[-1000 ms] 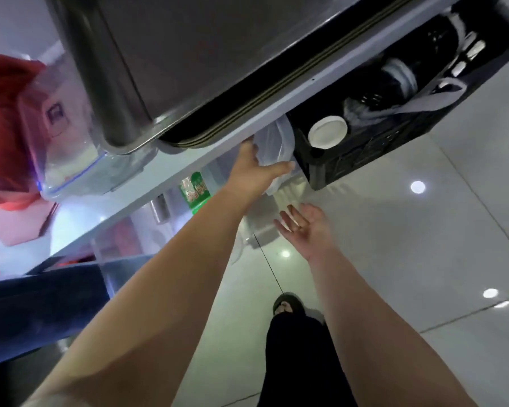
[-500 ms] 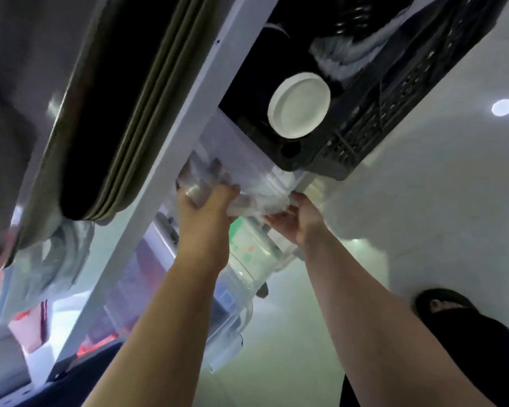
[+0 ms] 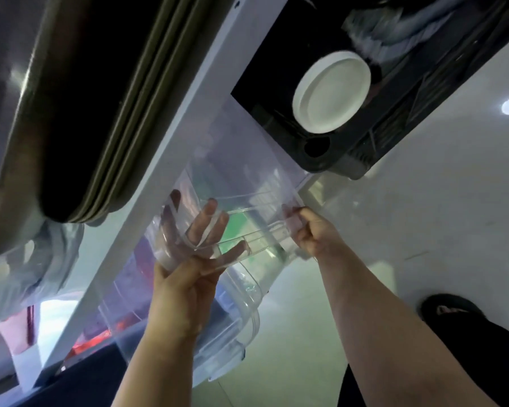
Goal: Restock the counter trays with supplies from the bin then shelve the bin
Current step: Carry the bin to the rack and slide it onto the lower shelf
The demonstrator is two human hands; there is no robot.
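A clear plastic bin (image 3: pixel 244 183) sits low under the white shelf edge (image 3: pixel 171 136), partly out toward me. My left hand (image 3: pixel 188 259) presses flat against its near left corner, fingers spread along the rim. My right hand (image 3: pixel 309 230) grips the rim at the bin's right corner, fingers curled over it. The bin's contents are hard to tell; something green shows through the plastic.
A black crate (image 3: pixel 365 136) with a round white lid (image 3: pixel 332 92) stands right of the bin. Stacked metal trays (image 3: pixel 124 113) lie on the shelf above. A second clear container (image 3: pixel 232 312) sits beneath my left hand. My dark trouser leg and sandal (image 3: pixel 450 312) are on the tiled floor.
The camera has dropped closer to the shelf. Both hands went from reaching to holding the clear bin, and the bin has come out a little toward me.
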